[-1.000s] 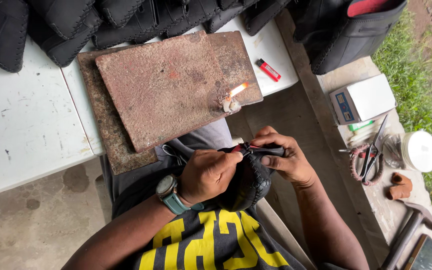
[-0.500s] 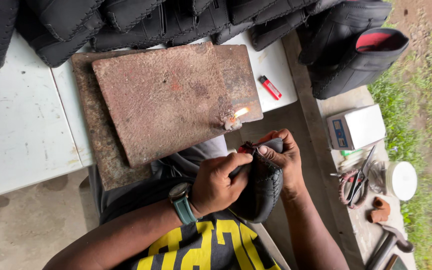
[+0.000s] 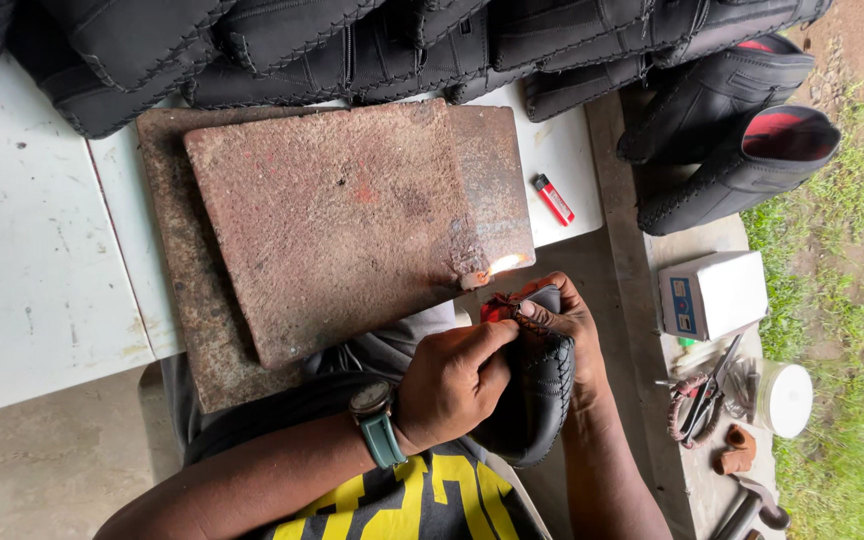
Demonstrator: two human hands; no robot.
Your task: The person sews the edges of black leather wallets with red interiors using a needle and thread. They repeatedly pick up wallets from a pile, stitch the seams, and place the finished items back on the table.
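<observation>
Slabs of rusty metal (image 3: 332, 220) lay stacked on the white table (image 3: 22, 260), a small flame (image 3: 502, 264) burning at their near right corner. Just below it, the black stitched shoe (image 3: 542, 400) sat in the person's lap. The left hand (image 3: 452, 385) was closed on its upper edge; the right hand (image 3: 567, 320) pinched the red lining (image 3: 492, 310) beside the flame. Fingers were best kept clear of the flame, with grip steady. A red lighter (image 3: 553, 199) lay far right.

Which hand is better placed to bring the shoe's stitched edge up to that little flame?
Probably the right. The right hand wraps the black shoe and its fingers sit on the stitched rim just below the flame. The left hand grips the rim farther from it.
</observation>
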